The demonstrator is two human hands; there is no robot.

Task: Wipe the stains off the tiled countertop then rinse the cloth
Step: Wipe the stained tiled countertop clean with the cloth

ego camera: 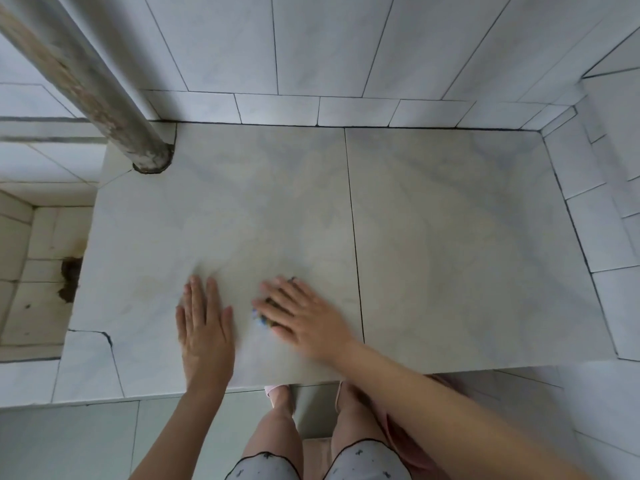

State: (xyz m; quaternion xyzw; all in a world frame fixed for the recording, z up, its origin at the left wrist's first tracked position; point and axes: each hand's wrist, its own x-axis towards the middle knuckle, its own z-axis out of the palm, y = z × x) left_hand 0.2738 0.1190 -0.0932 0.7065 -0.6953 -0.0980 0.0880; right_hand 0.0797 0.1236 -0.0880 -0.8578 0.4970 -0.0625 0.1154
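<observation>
The tiled countertop (450,237) is pale grey marble-look tile with dark grout lines. My right hand (301,313) lies flat with straight fingers pressing a small dark cloth (268,318) onto the tile near the front edge; only dark scraps and a bluish bit of the cloth show around my fingers, and the hand is motion-blurred. My left hand (204,327) rests flat on the tile just left of it, fingers straight, holding nothing. Faint yellowish marks (152,289) show on the tile left of my left hand.
A thick stained pipe (104,95) rises from the counter's back left corner. A sunken tiled basin (31,271) with a dark patch lies to the left. Tiled walls close the back and right. My legs and the floor show below the front edge.
</observation>
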